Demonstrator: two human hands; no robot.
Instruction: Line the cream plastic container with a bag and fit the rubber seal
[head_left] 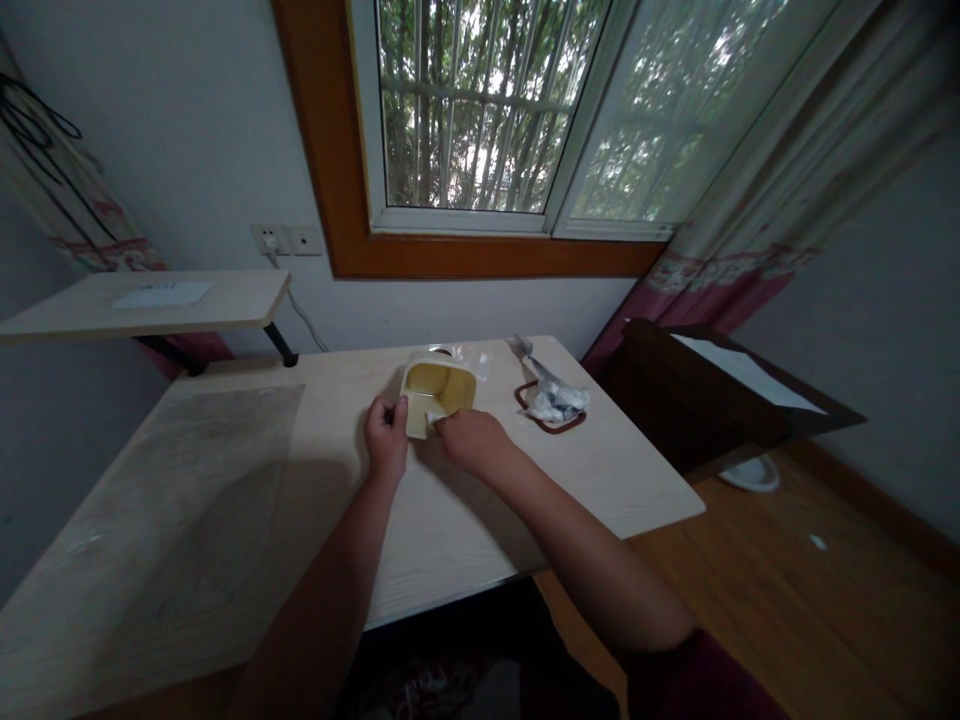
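Observation:
A pale yellow, box-shaped container rests tilted on the table, its open side turned towards me. My left hand is closed around its left side, thumb along the near edge. At the container's lower right, my right hand pinches a small white piece against the near wall. Whether that piece is tissue, paper or something else is too small to tell. Right of the hands lies a crumpled, silvery-white plastic bundle across a brown loop or frame.
Beyond the bundle, a fork-like object lies near the table's back edge. Clear plastic sits behind the container. A transparent sheet covers the table's left part, below a raised shelf. A dark brown cabinet stands at right.

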